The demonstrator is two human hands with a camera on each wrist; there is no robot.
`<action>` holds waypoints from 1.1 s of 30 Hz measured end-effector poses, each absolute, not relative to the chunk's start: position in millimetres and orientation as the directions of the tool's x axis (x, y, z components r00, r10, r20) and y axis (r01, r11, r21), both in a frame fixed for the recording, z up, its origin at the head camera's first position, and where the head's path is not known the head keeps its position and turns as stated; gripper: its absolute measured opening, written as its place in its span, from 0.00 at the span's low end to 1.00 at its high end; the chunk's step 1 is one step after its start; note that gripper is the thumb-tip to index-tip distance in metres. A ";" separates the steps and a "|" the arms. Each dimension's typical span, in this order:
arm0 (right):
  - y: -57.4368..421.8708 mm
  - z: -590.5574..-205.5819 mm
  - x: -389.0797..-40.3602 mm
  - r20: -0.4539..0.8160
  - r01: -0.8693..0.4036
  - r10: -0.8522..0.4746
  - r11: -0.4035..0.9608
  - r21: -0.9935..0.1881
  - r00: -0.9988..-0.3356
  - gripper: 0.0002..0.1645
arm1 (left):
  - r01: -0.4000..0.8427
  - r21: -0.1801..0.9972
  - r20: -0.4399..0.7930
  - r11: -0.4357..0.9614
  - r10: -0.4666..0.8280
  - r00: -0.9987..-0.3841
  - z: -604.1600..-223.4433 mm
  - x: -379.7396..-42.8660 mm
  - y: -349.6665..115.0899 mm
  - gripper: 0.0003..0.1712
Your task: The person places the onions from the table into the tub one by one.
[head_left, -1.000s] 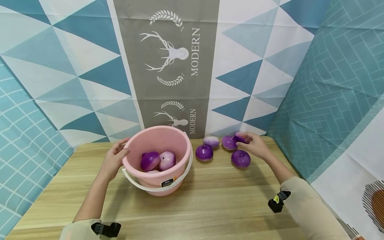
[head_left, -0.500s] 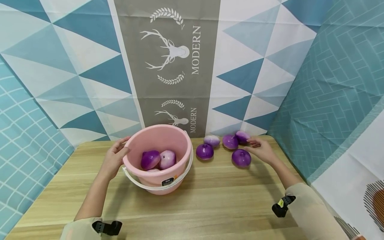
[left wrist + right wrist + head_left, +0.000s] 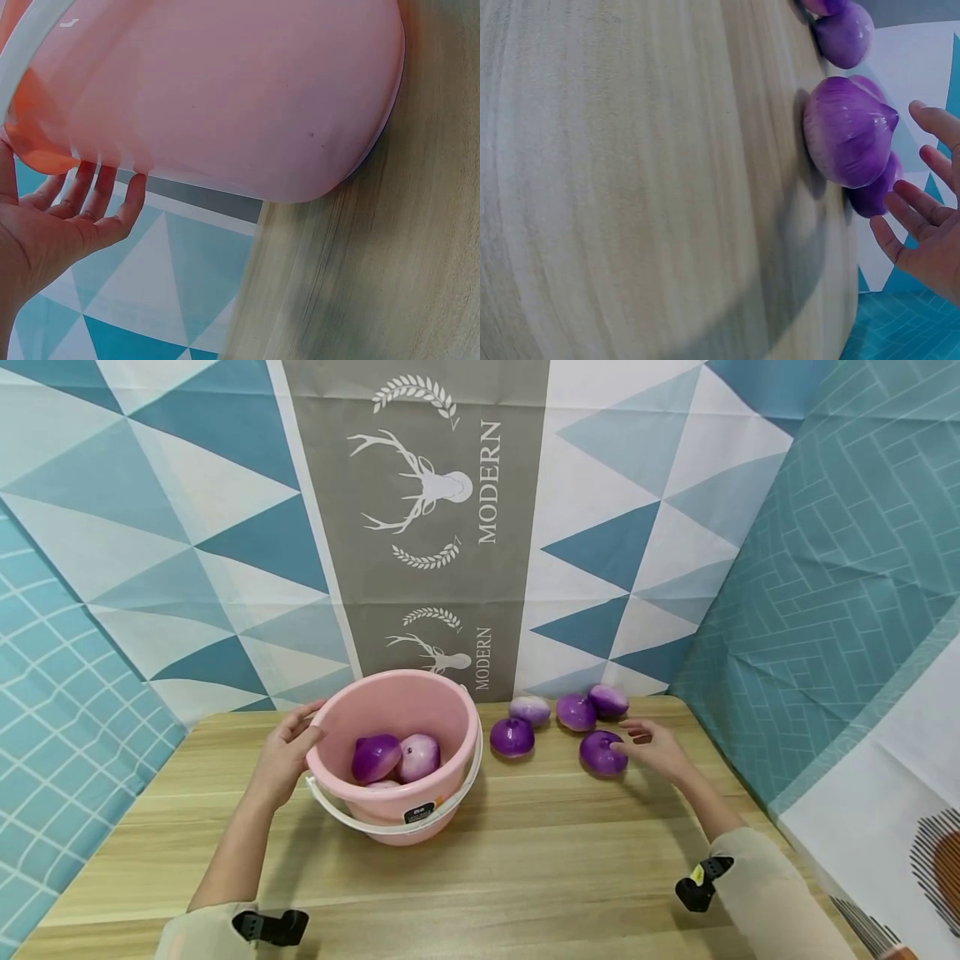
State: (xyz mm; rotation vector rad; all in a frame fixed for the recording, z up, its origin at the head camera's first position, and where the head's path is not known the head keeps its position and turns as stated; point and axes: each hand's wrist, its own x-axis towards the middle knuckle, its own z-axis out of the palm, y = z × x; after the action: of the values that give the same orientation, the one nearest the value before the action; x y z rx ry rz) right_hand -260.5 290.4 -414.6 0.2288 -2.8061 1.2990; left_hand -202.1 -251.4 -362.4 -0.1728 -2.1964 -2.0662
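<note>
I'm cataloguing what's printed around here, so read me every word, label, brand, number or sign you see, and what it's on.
"MODERN": sideways on the grey wall strip, beside the upper deer's head.
"MODERN": again, lower on that strip, beside the second deer's head.
Black label on the pink bucket: lettering too small to read.

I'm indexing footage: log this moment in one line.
left hand: holds pink bucket; right hand: empty, near onion; table: five onions; in bucket: more onions

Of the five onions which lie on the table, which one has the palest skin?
The back-left onion, behind the dark purple onion nearest the pink bucket: it looks whitish-lilac, while the other four are purple.
</note>
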 end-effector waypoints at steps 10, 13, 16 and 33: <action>294.9 -427.1 -263.7 0.030 -0.088 -0.101 0.638 -0.765 -0.994 0.40 | 0.180 0.983 0.180 0.048 -0.003 -0.984 -363.3 -201.4 -251.5 0.24; 294.8 -431.4 -265.2 0.009 -0.071 -0.100 0.638 -0.767 -0.995 0.42 | 0.175 0.984 0.176 0.043 -0.006 -0.984 -363.0 -201.0 -251.3 0.24; 293.5 -435.4 -266.1 -0.001 -0.063 -0.101 0.632 -0.772 -0.995 0.43 | 0.172 0.984 0.173 0.036 -0.006 -0.985 -362.2 -200.2 -250.7 0.24; 286.4 -442.1 -265.1 0.023 -0.081 -0.104 0.600 -0.796 -0.994 0.44 | 0.176 0.983 0.177 0.045 -0.010 -0.984 -360.8 -199.3 -248.9 0.24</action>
State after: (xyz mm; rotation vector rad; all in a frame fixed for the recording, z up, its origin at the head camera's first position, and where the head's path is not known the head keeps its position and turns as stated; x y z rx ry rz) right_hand -265.1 286.4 -442.1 0.1632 -2.8327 1.4070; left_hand -199.3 -248.9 -360.8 -0.1733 -2.1683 -2.0751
